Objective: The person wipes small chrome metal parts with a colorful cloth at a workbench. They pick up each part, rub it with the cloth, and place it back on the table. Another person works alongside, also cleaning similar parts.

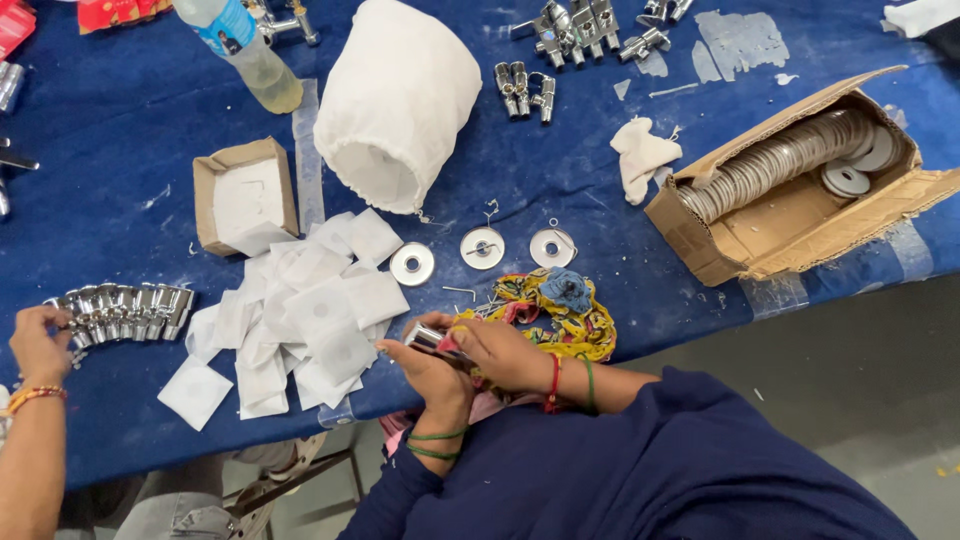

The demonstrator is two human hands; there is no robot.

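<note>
My left hand (432,375), with green bangles at the wrist, and my right hand (500,352), with red and green threads, meet at the table's near edge. Together they grip a small chrome valve fitting (428,338), mostly covered by the fingers. Just left of my hands lies a heap of small white square pouches (300,310). Beyond my hands three round chrome flange washers (482,247) lie in a row on the blue tablecloth (120,130). A yellow patterned cloth (560,305) is bunched beside my right hand.
A co-worker's hand (38,342) touches a row of chrome valves (125,310) at the left. A cardboard box (790,215) of stacked washers sits right; a white cloth bag (395,95), small open box (245,190), plastic bottle (245,50) and more valves (575,30) lie farther back.
</note>
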